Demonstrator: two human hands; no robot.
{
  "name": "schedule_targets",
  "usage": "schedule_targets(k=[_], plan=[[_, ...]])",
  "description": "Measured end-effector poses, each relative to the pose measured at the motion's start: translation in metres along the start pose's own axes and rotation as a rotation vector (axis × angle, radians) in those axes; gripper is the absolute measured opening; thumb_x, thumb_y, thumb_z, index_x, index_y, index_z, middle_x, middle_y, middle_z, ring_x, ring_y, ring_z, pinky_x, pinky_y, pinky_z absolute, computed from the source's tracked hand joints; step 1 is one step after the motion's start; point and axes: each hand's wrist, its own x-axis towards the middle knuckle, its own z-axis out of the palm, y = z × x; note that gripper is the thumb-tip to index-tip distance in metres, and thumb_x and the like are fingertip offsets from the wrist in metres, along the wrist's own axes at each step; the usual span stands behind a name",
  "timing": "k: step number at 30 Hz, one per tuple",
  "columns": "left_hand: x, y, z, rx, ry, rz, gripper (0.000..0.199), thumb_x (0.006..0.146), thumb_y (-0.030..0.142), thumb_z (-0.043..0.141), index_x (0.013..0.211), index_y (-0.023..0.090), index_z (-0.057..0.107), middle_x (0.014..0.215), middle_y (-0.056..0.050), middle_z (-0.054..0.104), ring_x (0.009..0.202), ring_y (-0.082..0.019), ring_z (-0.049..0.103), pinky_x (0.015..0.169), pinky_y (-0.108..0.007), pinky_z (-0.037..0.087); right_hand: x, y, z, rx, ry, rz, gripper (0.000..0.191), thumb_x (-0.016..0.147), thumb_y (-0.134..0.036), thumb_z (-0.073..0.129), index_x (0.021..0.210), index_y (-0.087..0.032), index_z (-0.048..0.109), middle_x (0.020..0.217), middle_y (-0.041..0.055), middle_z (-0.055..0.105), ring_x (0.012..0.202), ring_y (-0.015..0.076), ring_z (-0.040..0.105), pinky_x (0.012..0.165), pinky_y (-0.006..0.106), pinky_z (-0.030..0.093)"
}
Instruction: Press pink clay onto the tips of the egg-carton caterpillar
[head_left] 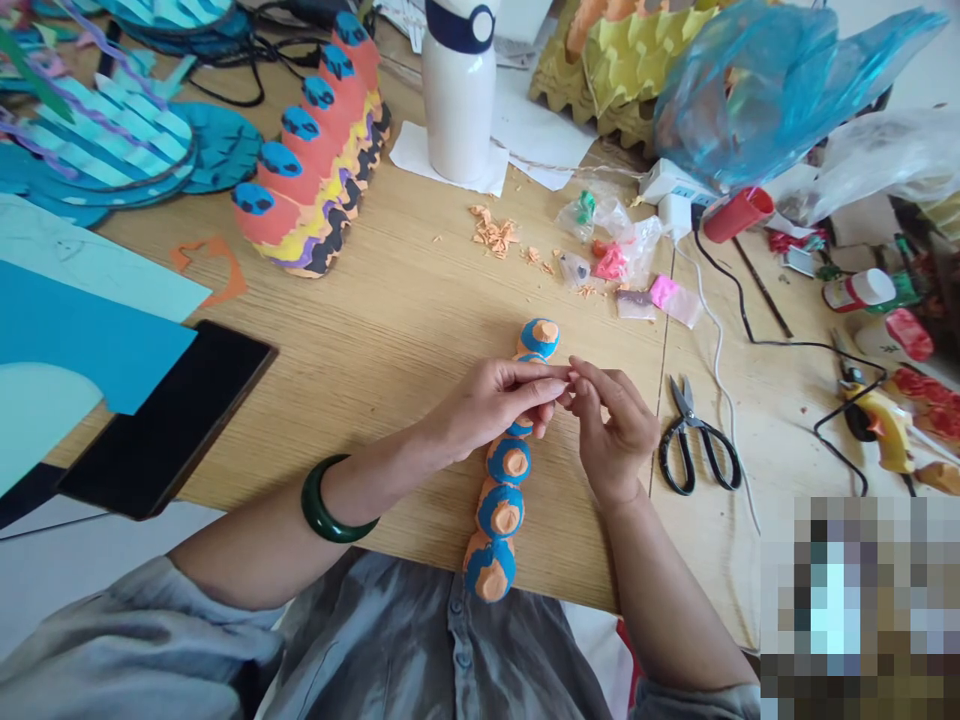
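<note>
A row of blue and orange clay-covered bumps (501,511) runs from the table's front edge toward the middle, each bump topped with an orange lump. Over its far half, my left hand (499,405) and my right hand (616,430) meet at the fingertips. Both hands have their fingers pinched together around something small that I cannot make out. The hands hide part of the row. A dark green bangle sits on my left wrist.
Black scissors (697,435) lie right of my right hand, beside a white cable (721,370). A painted bumpy piece (315,160), a white bottle (460,100) and orange scraps (495,232) are farther back. A black phone (169,420) lies at left.
</note>
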Motion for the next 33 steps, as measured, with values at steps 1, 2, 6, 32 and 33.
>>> schedule_targets(k=[1, 2, 6, 32, 33], plan=[[0.000, 0.000, 0.000, -0.040, -0.002, -0.011, 0.032, 0.083, 0.045, 0.083, 0.088, 0.013, 0.078, 0.068, 0.002, 0.060, 0.058, -0.007, 0.055, 0.055, -0.022, 0.046, 0.000, 0.001, 0.000, -0.051, -0.028, -0.083, 0.022, 0.099, -0.024, 0.068, 0.116, -0.031, 0.081, 0.091, 0.0032, 0.078, 0.073, 0.0162, 0.072, 0.067, 0.032, 0.062], [0.000, 0.001, 0.001, -0.071, 0.005, -0.015, 0.034, 0.082, 0.046, 0.085, 0.086, 0.013, 0.077, 0.066, 0.003, 0.057, 0.056, -0.006, 0.054, 0.054, -0.021, 0.044, -0.001, 0.002, 0.000, -0.088, -0.065, -0.137, 0.028, 0.100, -0.022, 0.066, 0.121, -0.032, 0.080, 0.095, 0.0043, 0.079, 0.077, 0.0171, 0.073, 0.069, 0.033, 0.063], [0.003, 0.000, -0.002, -0.131, 0.075, 0.000, 0.035, 0.075, 0.045, 0.092, 0.088, 0.016, 0.077, 0.059, 0.008, 0.044, 0.050, -0.004, 0.045, 0.049, -0.020, 0.039, -0.003, 0.002, 0.002, -0.095, -0.189, -0.148, 0.047, 0.102, -0.018, 0.059, 0.145, -0.034, 0.067, 0.096, 0.0032, 0.079, 0.075, 0.0164, 0.073, 0.068, 0.032, 0.064], [0.000, 0.003, -0.014, 0.382, 0.105, 0.096, 0.043, 0.084, 0.058, 0.081, 0.076, 0.017, 0.075, 0.051, 0.004, 0.052, 0.044, -0.006, 0.041, 0.043, -0.021, 0.033, -0.010, -0.004, 0.005, 0.011, -0.132, 0.017, 0.013, 0.099, -0.028, 0.069, 0.110, -0.027, 0.074, 0.078, -0.0018, 0.076, 0.056, 0.0112, 0.065, 0.054, 0.025, 0.058], [-0.001, 0.004, -0.014, 0.373, 0.092, 0.091, 0.044, 0.084, 0.059, 0.081, 0.074, 0.017, 0.074, 0.050, 0.004, 0.051, 0.044, -0.007, 0.041, 0.043, -0.021, 0.034, -0.010, -0.004, 0.006, 0.031, -0.103, 0.042, 0.010, 0.099, -0.030, 0.069, 0.107, -0.026, 0.075, 0.075, -0.0022, 0.075, 0.054, 0.0110, 0.065, 0.053, 0.025, 0.057]])
